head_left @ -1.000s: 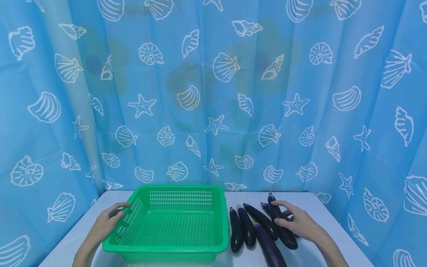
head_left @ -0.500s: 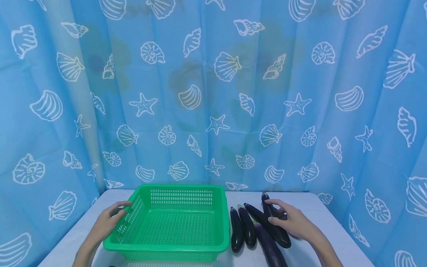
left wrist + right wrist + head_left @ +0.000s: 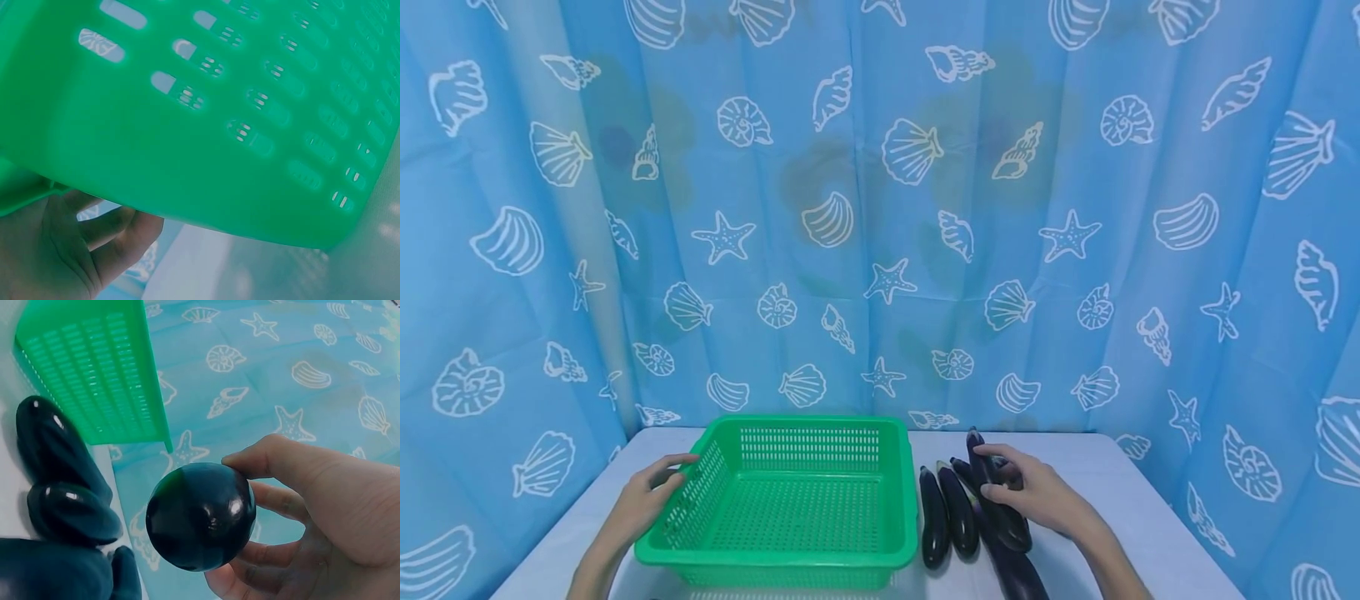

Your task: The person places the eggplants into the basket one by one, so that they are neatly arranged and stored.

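Observation:
In the head view my right hand (image 3: 1037,496) grips a glossy dark eggplant (image 3: 1012,532) between thumb and fingers. Its rounded end (image 3: 200,519) faces the camera in the right wrist view, raised above the table. Left of it lie two eggplants (image 3: 933,518) side by side, and a longer purple one (image 3: 1021,577) sits beneath, partly covered. Another eggplant (image 3: 959,469) is mostly hidden behind the held one. My left hand (image 3: 646,500) holds the left rim of a green perforated plastic basket (image 3: 775,559), its fingers curled at the edge in the left wrist view.
The basket takes up the left half of a white-covered table (image 3: 1097,471). A blue curtain (image 3: 880,250) with white shell and starfish prints hangs behind and at both sides. The eggplants lie close to the basket's right wall.
My right hand has carried the held eggplant leftward, over the other eggplants and closer to the basket. My left hand stays at the basket's rim.

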`<state>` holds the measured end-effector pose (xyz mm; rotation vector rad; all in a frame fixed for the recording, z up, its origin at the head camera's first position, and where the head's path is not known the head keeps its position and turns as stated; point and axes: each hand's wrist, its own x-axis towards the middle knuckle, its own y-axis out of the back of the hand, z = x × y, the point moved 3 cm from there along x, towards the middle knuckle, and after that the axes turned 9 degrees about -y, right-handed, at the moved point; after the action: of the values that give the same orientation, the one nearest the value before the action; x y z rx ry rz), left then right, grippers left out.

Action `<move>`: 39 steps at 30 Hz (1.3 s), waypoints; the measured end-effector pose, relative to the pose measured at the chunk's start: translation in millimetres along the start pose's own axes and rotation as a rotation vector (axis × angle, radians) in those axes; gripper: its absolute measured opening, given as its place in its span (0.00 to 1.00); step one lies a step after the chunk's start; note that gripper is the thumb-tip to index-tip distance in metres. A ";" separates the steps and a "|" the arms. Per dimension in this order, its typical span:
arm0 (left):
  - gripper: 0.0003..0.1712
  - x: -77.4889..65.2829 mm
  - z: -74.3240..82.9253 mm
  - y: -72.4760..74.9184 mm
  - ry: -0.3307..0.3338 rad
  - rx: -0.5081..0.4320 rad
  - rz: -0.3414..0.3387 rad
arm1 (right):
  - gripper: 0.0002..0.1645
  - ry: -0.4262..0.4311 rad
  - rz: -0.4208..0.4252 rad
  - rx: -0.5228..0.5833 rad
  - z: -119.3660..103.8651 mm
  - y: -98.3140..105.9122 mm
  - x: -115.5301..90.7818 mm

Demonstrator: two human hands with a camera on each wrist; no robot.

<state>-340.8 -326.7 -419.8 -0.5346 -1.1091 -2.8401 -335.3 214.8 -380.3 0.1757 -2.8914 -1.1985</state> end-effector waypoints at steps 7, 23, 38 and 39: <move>0.28 -0.4 0.5 0.6 -0.001 0.000 0.005 | 0.33 0.063 -0.002 -0.016 -12.7 -5.0 3.9; 0.27 -1.5 0.8 0.7 -0.028 -0.007 0.026 | 0.31 0.128 -0.050 0.010 -37.7 -21.4 8.0; 0.28 -1.1 1.3 0.4 -0.018 -0.011 0.018 | 0.32 0.154 -0.047 0.047 -61.6 -39.2 13.7; 0.28 -1.0 1.4 0.4 -0.018 -0.009 0.018 | 0.31 0.149 -0.049 0.052 -62.6 -40.2 14.0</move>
<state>-339.3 -326.1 -418.9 -0.5698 -1.0885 -2.8319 -342.1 141.1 -364.9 0.3233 -2.8054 -1.0676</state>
